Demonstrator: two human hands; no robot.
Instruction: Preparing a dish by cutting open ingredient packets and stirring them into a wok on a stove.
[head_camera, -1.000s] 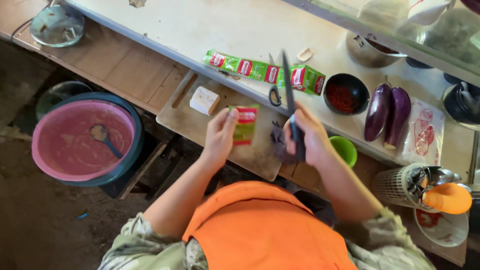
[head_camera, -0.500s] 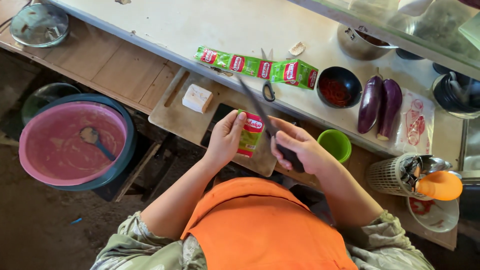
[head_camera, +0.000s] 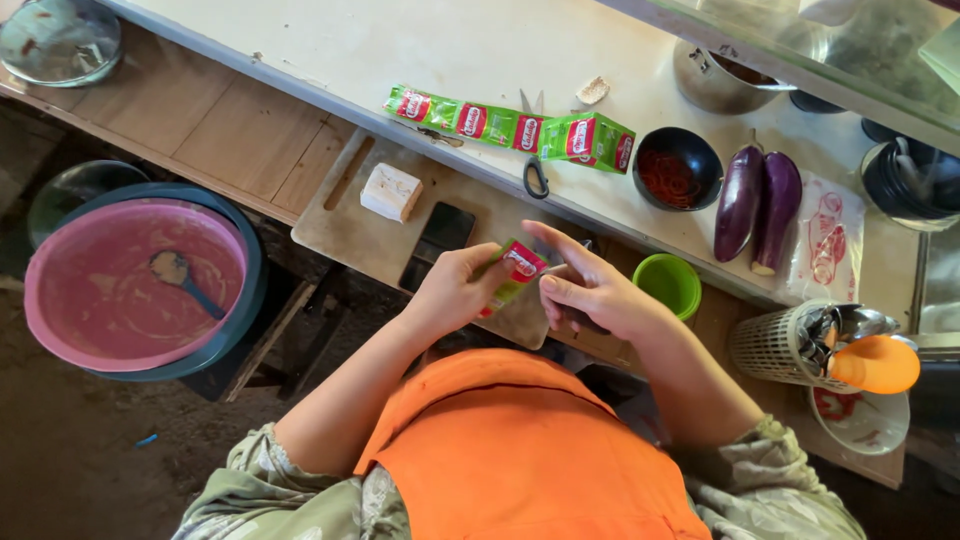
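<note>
Fingers of the left hand (head_camera: 455, 292) pinch a green-red sachet (head_camera: 513, 272); right hand (head_camera: 590, 290) grips scissors (head_camera: 575, 310).

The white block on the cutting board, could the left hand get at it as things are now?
Probably not yet: the left hand is gripping a green sachet. The path to the white block looks free.

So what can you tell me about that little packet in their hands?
The sachet is small, flat and foil-like, green with a red label. The left hand pinches its lower part and the right hand touches its upper edge. It is held tilted above the wooden cutting board. Whether it is open cannot be seen.
</note>
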